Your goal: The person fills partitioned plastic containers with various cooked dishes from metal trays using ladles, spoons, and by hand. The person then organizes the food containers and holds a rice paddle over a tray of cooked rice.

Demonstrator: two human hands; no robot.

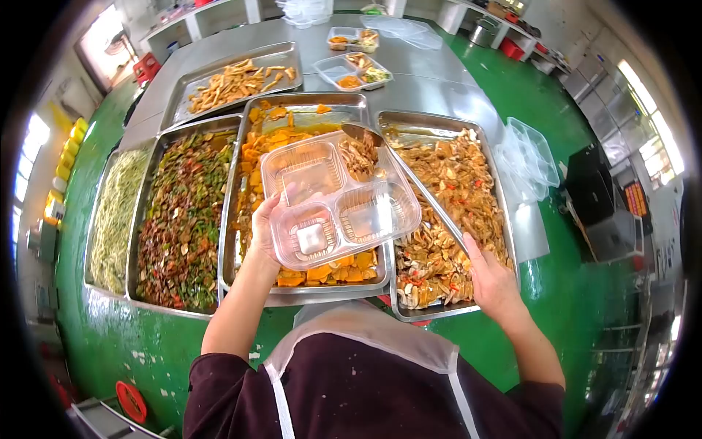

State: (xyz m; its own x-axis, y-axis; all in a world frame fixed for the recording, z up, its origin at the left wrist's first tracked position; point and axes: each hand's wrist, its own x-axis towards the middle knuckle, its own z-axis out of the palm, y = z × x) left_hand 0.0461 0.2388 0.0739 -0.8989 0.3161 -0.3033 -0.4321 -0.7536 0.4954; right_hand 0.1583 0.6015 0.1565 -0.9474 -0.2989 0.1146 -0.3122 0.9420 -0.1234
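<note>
My left hand [266,230] grips the left side of a clear plastic compartment container [335,197], held above the tray of orange pumpkin pieces [358,265]. Brown shredded food [358,156] lies in its far right compartment; the other compartments show no food. In my right hand [491,282] is the long handle of a metal serving spoon [431,196]. The spoon's bowl [361,132] is tilted over that far right compartment, touching or just above it. To the right stands a metal tray [503,212] of brown sliced food with red bits, under my right hand.
Trays of pale shredded vegetable [115,219] and chopped green-and-red food [181,219] stand at left. Behind are a tray of fried strips [238,84] and filled containers [355,72]. Stacked clear containers [528,157] sit at the right edge; lids [402,31] lie at the back.
</note>
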